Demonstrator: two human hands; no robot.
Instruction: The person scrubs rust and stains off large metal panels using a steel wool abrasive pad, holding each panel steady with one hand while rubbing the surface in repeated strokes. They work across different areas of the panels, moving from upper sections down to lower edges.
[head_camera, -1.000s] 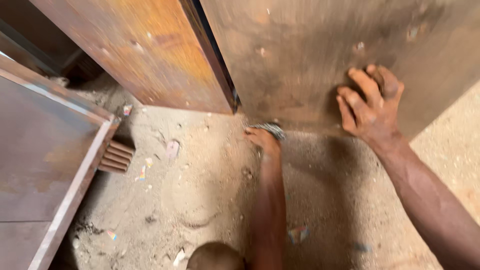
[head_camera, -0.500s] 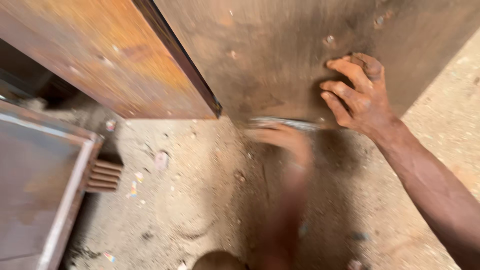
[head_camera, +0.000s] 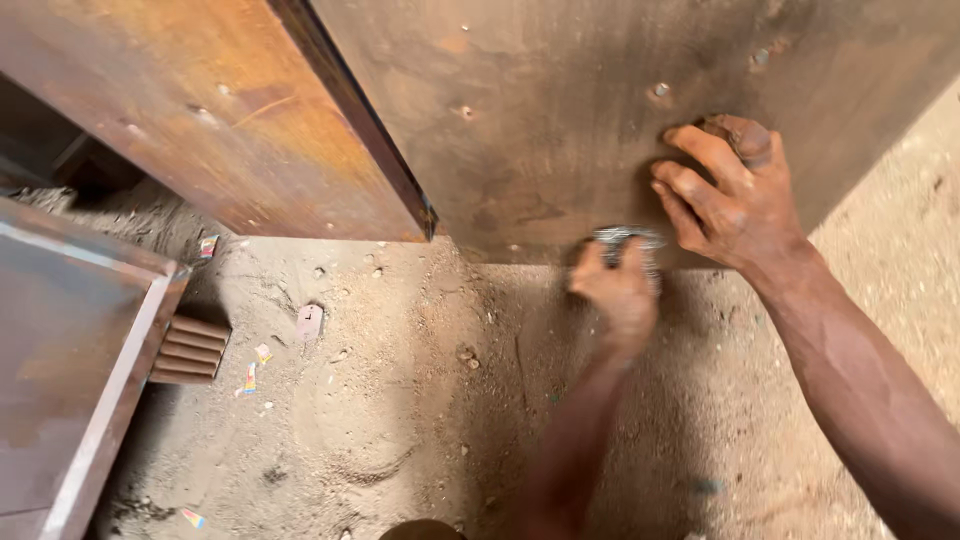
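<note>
A large rusty brown metal panel stands upright on sandy ground. My right hand presses flat against its lower part, fingers spread. My left hand, blurred by motion, is shut on a grey wad of abrasive scrubber and holds it against the panel's bottom edge, just left of my right hand. Both hands and forearms are coated in rust dust.
A second, orange-rusted panel stands at the left, with a dark edge where it meets the first. A metal frame lies at the lower left beside a ridged brown piece. Small litter scraps dot the sand.
My left hand has slid right along the panel's bottom edge with the scrubber, closer to my right hand. My right hand has stayed pressed on the panel.
</note>
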